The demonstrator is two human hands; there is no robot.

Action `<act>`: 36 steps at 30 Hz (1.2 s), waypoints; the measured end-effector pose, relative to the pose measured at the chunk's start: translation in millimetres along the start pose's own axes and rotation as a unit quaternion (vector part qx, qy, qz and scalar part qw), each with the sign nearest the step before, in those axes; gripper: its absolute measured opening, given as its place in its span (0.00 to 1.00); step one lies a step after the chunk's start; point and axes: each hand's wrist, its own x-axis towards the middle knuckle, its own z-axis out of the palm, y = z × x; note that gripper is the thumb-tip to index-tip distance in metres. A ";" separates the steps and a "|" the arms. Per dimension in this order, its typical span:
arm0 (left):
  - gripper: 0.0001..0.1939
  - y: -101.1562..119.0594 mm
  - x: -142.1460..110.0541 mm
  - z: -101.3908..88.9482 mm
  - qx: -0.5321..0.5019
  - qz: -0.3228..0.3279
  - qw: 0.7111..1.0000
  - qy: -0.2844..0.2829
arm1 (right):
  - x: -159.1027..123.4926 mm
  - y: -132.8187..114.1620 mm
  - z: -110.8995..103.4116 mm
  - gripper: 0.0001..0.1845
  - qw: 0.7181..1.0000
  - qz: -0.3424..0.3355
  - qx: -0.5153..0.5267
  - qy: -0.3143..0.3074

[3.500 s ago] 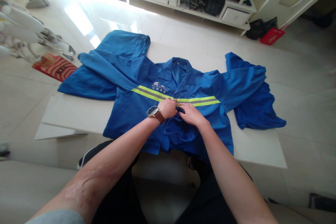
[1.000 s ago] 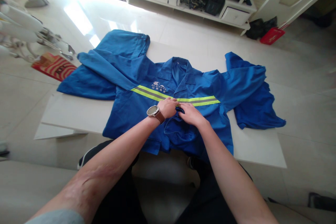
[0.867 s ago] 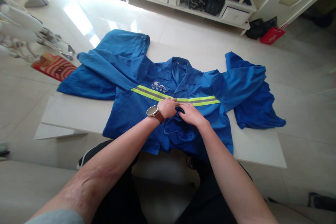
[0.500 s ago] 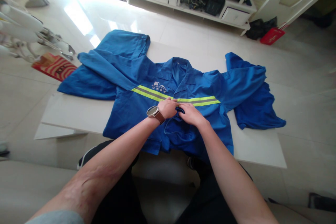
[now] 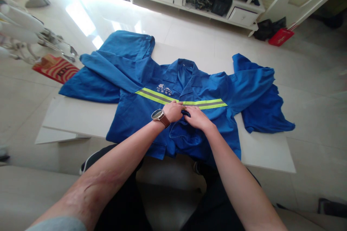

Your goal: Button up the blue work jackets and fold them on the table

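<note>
Blue jacket (image 5: 135, 119) lies spread on the bench (image 5: 73, 115); at its middle my left hand (image 5: 174, 111) pinches its front narrowly, my right hand (image 5: 198, 117) likewise just beside; rightward, bunched cloth (image 5: 267, 113) overhangs and could drag it askew if I tug.

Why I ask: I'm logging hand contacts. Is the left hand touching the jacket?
Touching. The head view shows it: the left hand's fingers rest on the front of the blue jacket, at the yellow stripe.
</note>
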 end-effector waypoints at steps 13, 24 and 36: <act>0.26 1.1 -1.7 -2.3 -0.004 -0.006 1.000 -0.001 | 0.0 0.2 0.0 0.25 1.000 -0.002 0.006 0.000; 0.26 0.7 -1.9 -1.1 -0.008 -0.005 1.000 0.006 | -0.4 0.9 -0.2 0.25 1.000 -0.004 0.009 -0.003; 0.26 1.3 -2.9 -1.3 -0.003 -0.008 1.000 0.004 | -0.5 1.1 0.1 0.25 1.000 -0.004 0.008 0.002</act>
